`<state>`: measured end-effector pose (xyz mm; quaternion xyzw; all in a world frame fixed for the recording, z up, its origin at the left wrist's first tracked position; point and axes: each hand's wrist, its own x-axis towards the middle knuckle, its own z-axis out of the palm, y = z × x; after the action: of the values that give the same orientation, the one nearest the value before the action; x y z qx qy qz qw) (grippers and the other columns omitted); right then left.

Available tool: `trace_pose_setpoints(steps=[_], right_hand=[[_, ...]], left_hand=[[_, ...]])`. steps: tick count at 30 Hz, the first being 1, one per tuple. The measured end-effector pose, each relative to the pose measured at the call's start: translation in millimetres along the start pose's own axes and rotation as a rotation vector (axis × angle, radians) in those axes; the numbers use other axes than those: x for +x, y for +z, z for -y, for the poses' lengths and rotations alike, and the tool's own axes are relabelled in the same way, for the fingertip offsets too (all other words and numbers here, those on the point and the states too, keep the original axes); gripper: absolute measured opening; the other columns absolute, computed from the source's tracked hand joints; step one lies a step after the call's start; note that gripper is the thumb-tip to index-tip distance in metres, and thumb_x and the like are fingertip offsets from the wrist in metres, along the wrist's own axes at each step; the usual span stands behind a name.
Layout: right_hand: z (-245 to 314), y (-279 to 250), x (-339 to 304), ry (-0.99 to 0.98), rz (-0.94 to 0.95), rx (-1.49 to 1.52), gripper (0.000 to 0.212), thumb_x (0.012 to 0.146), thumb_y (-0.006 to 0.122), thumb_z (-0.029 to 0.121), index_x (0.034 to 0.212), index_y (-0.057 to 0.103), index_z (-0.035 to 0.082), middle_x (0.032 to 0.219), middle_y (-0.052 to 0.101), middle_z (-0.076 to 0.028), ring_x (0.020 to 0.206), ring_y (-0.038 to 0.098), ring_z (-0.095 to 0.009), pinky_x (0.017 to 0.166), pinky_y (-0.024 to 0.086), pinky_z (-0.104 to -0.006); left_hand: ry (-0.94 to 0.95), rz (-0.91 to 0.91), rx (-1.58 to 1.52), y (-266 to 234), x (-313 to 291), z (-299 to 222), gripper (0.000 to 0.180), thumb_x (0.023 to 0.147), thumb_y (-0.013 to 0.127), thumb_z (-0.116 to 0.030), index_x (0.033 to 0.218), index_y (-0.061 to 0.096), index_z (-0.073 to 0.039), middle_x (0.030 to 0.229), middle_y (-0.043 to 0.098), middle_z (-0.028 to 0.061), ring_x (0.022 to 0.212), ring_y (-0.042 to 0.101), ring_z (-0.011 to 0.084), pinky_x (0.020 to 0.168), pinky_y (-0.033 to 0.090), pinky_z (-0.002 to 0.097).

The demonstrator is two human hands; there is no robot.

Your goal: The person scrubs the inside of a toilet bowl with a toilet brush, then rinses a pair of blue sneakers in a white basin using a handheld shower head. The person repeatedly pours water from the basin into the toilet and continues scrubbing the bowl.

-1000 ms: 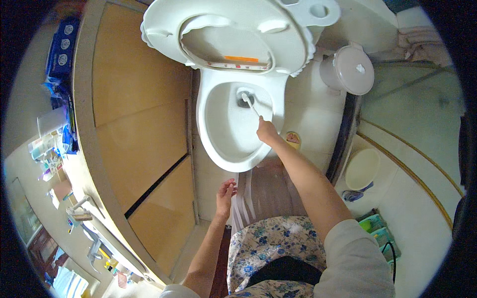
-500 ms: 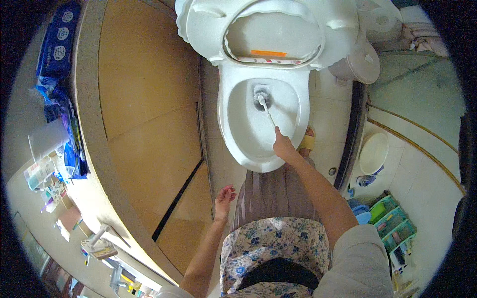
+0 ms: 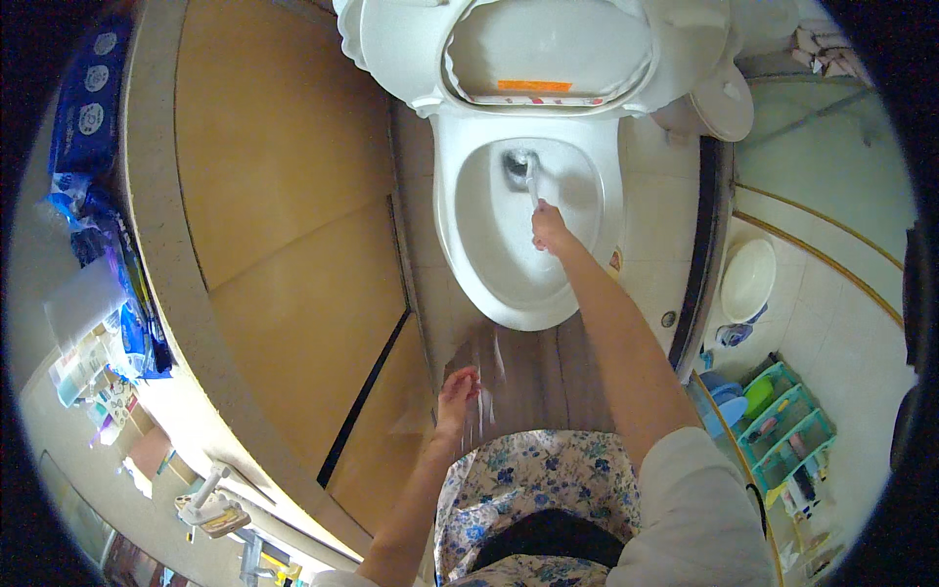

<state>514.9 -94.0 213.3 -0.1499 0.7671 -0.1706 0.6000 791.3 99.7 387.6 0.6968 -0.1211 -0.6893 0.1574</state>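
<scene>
My head view is evenly lit and soft, with few hard shadows; the toilet bowl (image 3: 528, 230) glares near-white. Heavy fisheye bends the counter edge (image 3: 166, 264) and blacks the corners. My left hand (image 3: 458, 391) smears with motion blur; rim detail is soft.

A wooden vanity cabinet (image 3: 284, 215) stands left; pale floor tiles (image 3: 831, 323) and a teal rack (image 3: 787, 430) right.

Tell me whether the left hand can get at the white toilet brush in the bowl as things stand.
Probably yes. The left hand hangs free and empty by the grey skirt, with nothing between it and the white toilet brush, though the right hand already holds the handle in its grip.
</scene>
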Motion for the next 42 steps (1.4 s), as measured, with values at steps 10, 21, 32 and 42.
trace_pose_setpoints(steps=[10, 21, 32, 42], right_hand=[[-21.2, -5.5, -25.9, 0.280, 0.288, 0.929, 0.012, 0.087, 0.029, 0.016, 0.084, 0.037, 0.008, 0.047, 0.026, -0.003, 0.032, 0.026, -0.013, 0.028, 0.017, -0.0294], [19.6, 24.0, -40.9, -0.099, 0.030, -0.186, 0.029, 0.080, 0.040, 0.005, 0.108, 0.037, -0.004, 0.069, 0.055, -0.018, 0.046, 0.052, -0.030, 0.037, 0.040, -0.0405], [-31.0, 16.5, -96.8, -0.293, -0.007, -0.533, 0.063, 0.076, 0.044, 0.004, 0.133, 0.017, 0.000, 0.081, 0.055, -0.032, 0.077, 0.057, -0.044, 0.070, 0.044, -0.0491], [-55.2, 21.2, -146.7, -0.261, 0.081, -0.703, 0.073, 0.075, 0.044, 0.002, 0.136, 0.004, 0.006, 0.069, 0.056, -0.027, 0.063, 0.057, -0.040, 0.061, 0.046, -0.0479]], left_hand=[[-0.053, 0.015, -0.159, 3.5, -0.9, 0.5, 0.020, 0.089, 0.047, -0.016, 0.106, 0.054, -0.009, 0.096, 0.057, 0.0044, 0.085, 0.055, 0.0148, 0.078, 0.046, 0.0293], [-0.081, -0.032, -0.175, -5.5, 3.0, 12.1, 0.021, 0.088, 0.049, -0.019, 0.105, 0.055, -0.008, 0.091, 0.056, 0.0023, 0.083, 0.055, 0.0138, 0.074, 0.046, 0.0286], [-0.065, 0.007, -0.173, 0.6, 3.7, 2.4, 0.023, 0.087, 0.049, -0.017, 0.108, 0.053, -0.008, 0.095, 0.057, 0.0053, 0.083, 0.056, 0.0156, 0.075, 0.047, 0.0299], [-0.059, -0.005, -0.157, -8.1, 0.1, -7.7, 0.022, 0.089, 0.047, -0.017, 0.107, 0.052, -0.006, 0.096, 0.056, 0.0039, 0.085, 0.055, 0.0136, 0.081, 0.046, 0.0303]])
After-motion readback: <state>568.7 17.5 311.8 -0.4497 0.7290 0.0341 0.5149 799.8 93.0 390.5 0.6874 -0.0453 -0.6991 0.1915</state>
